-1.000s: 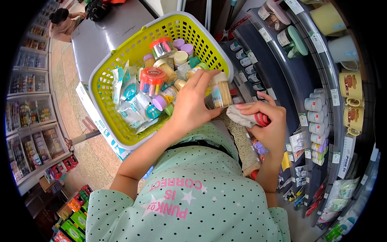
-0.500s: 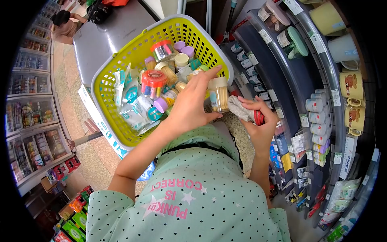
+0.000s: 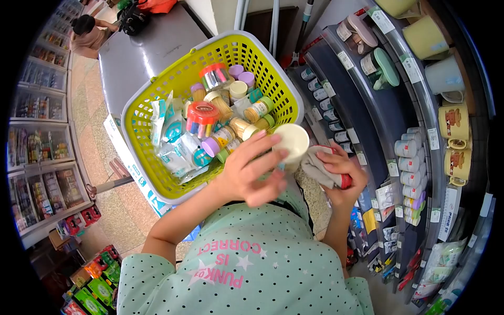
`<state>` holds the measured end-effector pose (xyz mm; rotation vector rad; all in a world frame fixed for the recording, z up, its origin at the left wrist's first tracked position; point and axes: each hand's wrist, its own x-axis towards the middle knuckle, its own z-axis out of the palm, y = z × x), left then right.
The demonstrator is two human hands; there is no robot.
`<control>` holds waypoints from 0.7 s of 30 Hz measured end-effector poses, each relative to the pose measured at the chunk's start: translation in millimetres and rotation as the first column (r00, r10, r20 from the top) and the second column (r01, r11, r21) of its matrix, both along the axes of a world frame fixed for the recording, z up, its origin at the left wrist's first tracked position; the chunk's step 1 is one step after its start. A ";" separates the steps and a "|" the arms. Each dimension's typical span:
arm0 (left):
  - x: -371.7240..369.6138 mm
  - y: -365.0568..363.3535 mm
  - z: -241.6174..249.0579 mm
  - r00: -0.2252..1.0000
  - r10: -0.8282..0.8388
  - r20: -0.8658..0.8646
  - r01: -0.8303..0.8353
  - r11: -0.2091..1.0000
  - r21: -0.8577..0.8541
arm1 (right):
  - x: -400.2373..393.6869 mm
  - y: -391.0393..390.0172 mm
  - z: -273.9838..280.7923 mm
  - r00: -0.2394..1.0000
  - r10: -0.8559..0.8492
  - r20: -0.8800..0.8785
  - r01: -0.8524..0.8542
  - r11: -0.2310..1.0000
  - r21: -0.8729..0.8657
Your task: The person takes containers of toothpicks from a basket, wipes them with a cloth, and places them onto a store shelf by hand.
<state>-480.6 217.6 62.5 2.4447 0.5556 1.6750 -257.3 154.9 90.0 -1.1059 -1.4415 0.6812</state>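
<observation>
A toothpick jar (image 3: 292,143) with a cream lid is tilted so its lid faces me, just past the basket's near right rim. My left hand (image 3: 257,168) is closed at the jar's left side, fingertips over the lid's edge; its lower fingers are smeared by motion. Bunched in my right hand (image 3: 346,181) is a grey cloth with red edging (image 3: 323,168), pressed close to the jar's right side. The yellow-green basket (image 3: 137,113) holds several toothpick jars (image 3: 259,109), red-lidded tubs (image 3: 202,117) and white-and-teal packets (image 3: 178,157).
A grey table (image 3: 131,58) stands beyond the basket, with a black bag (image 3: 132,20) on it. Curved shelves (image 3: 362,84) of jars and mugs (image 3: 454,122) rise at the right. Display racks (image 3: 39,136) line the left, where another person (image 3: 86,39) is at the far end.
The toothpick jar has tipped from upright to lid-toward-me and moved slightly right. My left hand has shifted down with its fingers at the lid; the cloth has moved a little right and down.
</observation>
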 end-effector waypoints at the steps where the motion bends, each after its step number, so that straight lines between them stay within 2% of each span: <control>1: 1.8 -0.2 0.8 0.998 0.036 0.051 -0.042 0.990 0.135 | -0.3 -0.5 3.9 1.000 0.002 -0.004 -0.002 1.000 0.022; 2: 0.3 -2.1 3.8 0.996 0.076 0.042 -0.083 0.975 0.206 | -0.3 -1.8 7.1 1.000 0.003 -0.008 -0.002 0.999 0.043; 5: 9.0 -2.7 7.1 0.978 0.106 0.180 -0.152 0.953 0.262 | -0.7 -2.8 15.4 1.000 0.025 -0.009 -0.024 0.994 0.103; 6: 8.9 -1.2 10.5 0.980 0.066 0.188 -0.115 0.958 0.263 | -0.6 -2.8 16.9 0.999 0.036 -0.008 -0.035 0.992 0.117; 9: 6.8 2.1 17.1 0.987 -0.054 0.149 0.032 0.989 0.146 | -2.7 -2.8 18.0 0.999 0.023 -0.026 -0.020 0.994 0.107; 12: -10.0 -2.8 36.6 0.996 -0.014 -0.092 -0.011 0.965 -0.263 | -2.2 -2.3 17.1 0.999 -0.012 -0.050 0.015 0.997 0.071; 15: 6.0 -2.5 32.4 0.937 0.045 0.347 0.200 0.745 -0.637 | -2.2 -0.2 11.0 0.997 -0.056 -0.052 0.059 0.996 0.065; 17: 7.3 2.2 41.0 0.908 0.094 0.409 0.313 0.499 -0.808 | -2.9 1.5 9.9 0.993 -0.098 -0.068 0.102 0.993 0.060; 19: 7.9 7.5 44.4 0.876 0.160 0.456 0.421 0.212 -0.882 | -2.7 3.4 7.5 0.987 -0.121 -0.109 0.128 0.990 0.058; 20: 7.9 11.2 35.6 0.824 0.170 0.541 0.527 0.121 -0.841 | -6.0 4.2 9.2 0.982 -0.142 -0.121 0.150 0.987 0.052; 21: 7.7 12.6 38.8 0.814 0.197 0.546 0.552 0.030 -0.833 | -9.1 5.4 11.2 0.978 -0.163 -0.133 0.171 0.984 0.047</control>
